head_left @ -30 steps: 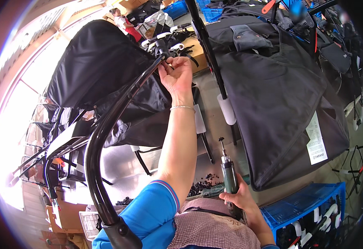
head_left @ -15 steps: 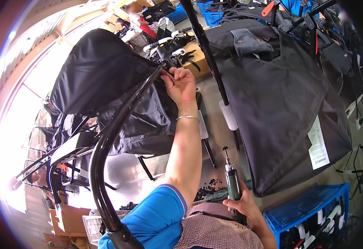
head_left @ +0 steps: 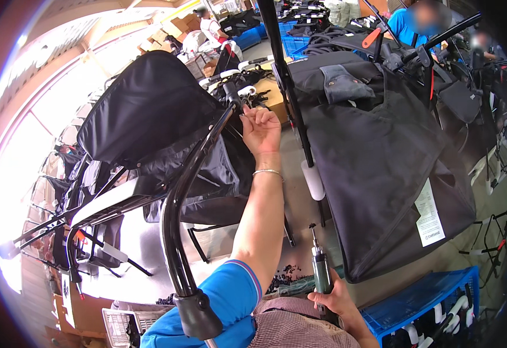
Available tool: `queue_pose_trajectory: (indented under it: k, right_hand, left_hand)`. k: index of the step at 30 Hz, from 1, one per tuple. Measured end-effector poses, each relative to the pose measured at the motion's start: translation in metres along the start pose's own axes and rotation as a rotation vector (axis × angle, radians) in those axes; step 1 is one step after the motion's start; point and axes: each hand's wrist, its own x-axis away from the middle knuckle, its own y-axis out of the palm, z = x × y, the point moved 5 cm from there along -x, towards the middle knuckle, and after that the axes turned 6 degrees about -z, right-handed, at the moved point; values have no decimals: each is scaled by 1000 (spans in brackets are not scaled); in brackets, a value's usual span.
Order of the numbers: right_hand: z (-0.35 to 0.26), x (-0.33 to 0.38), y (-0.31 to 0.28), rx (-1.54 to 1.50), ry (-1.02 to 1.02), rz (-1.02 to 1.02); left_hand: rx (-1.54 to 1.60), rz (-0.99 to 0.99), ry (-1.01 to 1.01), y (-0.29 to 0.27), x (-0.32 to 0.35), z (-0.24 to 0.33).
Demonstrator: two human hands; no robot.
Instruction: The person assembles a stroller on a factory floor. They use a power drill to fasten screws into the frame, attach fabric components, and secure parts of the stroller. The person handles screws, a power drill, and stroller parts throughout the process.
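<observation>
A metal desk point(head_left: 221, 236) is gleaming left of a blue crate point(head_left: 419, 298); left fingers point(head_left: 269, 118) are curling by a tube point(head_left: 172, 223), pinch unclear; right fingers point(head_left: 323, 299) are wrapping a screwdriver point(head_left: 322, 272).

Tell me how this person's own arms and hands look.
The left arm has a bright blue short sleeve with thin striped trim at its hem, and a slim silvery bracelet. The left hand and right hand are gloveless; no right sleeve shows.

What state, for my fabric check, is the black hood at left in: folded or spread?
Spread: the black hood shows a broad, mostly smooth panel.
</observation>
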Motion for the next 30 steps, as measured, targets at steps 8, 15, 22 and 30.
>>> queue_pose_trajectory:
  k: [8, 15, 22, 30]
  right_hand:
    - [12, 8, -14, 18, -44, 59]
    - [1, 14, -13, 135, -51, 102]
    - [15, 13, -18, 171, -43, 69]
    - [7, 12, -5, 160, 65, 80]
  left_hand:
    - [24, 7, 84, -9, -2, 14]
    - [97, -17, 68, -13, -1, 19]
    - [322, -66, 20, 21, -6, 5]
    - [-65, 110, 51, 3, 15, 25]
